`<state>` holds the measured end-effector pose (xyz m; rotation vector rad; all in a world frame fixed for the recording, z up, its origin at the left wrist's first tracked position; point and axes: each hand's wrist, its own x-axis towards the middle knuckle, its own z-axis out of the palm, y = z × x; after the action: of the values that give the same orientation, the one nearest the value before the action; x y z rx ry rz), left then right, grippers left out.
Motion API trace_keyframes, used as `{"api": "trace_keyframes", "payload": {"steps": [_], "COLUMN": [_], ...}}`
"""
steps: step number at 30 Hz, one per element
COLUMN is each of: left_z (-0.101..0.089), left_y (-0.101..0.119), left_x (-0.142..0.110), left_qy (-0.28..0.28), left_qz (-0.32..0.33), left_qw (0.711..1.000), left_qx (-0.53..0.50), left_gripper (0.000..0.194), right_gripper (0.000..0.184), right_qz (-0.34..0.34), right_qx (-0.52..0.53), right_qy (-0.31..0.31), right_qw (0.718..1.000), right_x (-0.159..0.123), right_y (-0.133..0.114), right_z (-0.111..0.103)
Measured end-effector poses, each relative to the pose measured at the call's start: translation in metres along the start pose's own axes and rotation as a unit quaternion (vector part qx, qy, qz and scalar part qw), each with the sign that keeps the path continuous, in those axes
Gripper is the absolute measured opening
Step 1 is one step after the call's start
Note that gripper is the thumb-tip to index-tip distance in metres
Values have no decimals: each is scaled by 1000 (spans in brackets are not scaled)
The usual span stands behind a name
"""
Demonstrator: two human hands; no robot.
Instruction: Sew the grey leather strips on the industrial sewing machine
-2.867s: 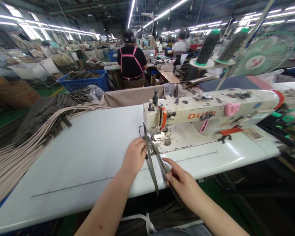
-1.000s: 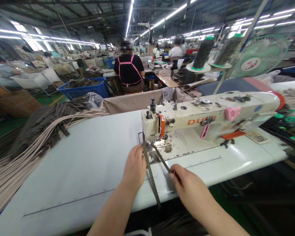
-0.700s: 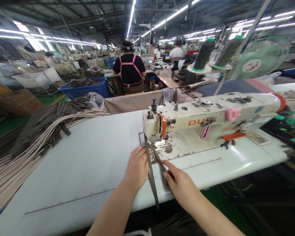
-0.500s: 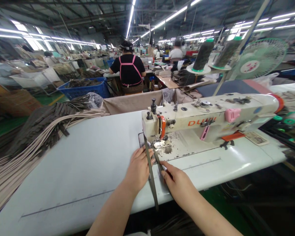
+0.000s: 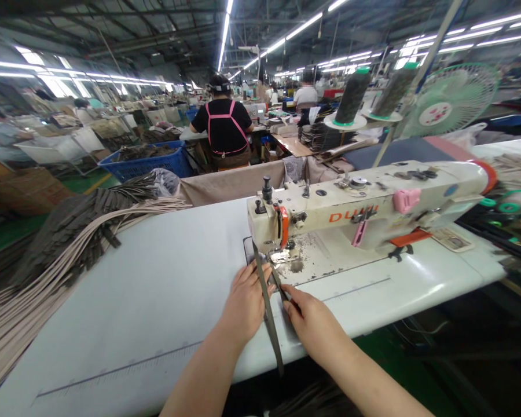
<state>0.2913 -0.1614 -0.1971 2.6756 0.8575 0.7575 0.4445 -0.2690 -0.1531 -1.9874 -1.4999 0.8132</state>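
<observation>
A cream sewing machine stands on the white table. Two narrow dark olive straps run from under its presser foot toward me. My left hand lies on the table with fingers closed against the left strap, which hangs over the front edge. My right hand pinches the right strap just in front of the needle plate. The two hands are close together, nearly touching.
A big heap of beige and dark straps covers the table's left end. Thread cones and a green fan stand behind the machine. A person in a black shirt with pink apron straps sits at the station ahead beside a blue crate.
My right hand has slid forward along its strap toward the presser foot and closer to my left hand. The left hand has stayed beside the left strap.
</observation>
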Motion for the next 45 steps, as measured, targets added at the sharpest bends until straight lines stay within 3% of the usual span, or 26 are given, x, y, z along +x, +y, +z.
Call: {"api": "trace_keyframes", "payload": {"steps": [8, 20, 32, 45], "left_z": [-1, 0, 2, 3], "left_y": [-2, 0, -3, -2], "left_x": [0, 1, -1, 0], "left_qy": [2, -2, 14, -9], "left_qz": [-4, -8, 4, -13], "left_qw": [1000, 1000, 1000, 1000], "left_qx": [-3, -2, -2, 11], "left_gripper": [34, 34, 35, 32], "right_gripper": [47, 50, 48, 46], "right_qz": [0, -6, -13, -16], "right_qx": [-50, -95, -88, -106], "right_qy": [2, -11, -24, -16], "right_qw": [999, 995, 996, 994], "right_x": [3, -21, -33, -32], "right_y": [-3, 7, 6, 8], "right_z": [-1, -2, -3, -3]}}
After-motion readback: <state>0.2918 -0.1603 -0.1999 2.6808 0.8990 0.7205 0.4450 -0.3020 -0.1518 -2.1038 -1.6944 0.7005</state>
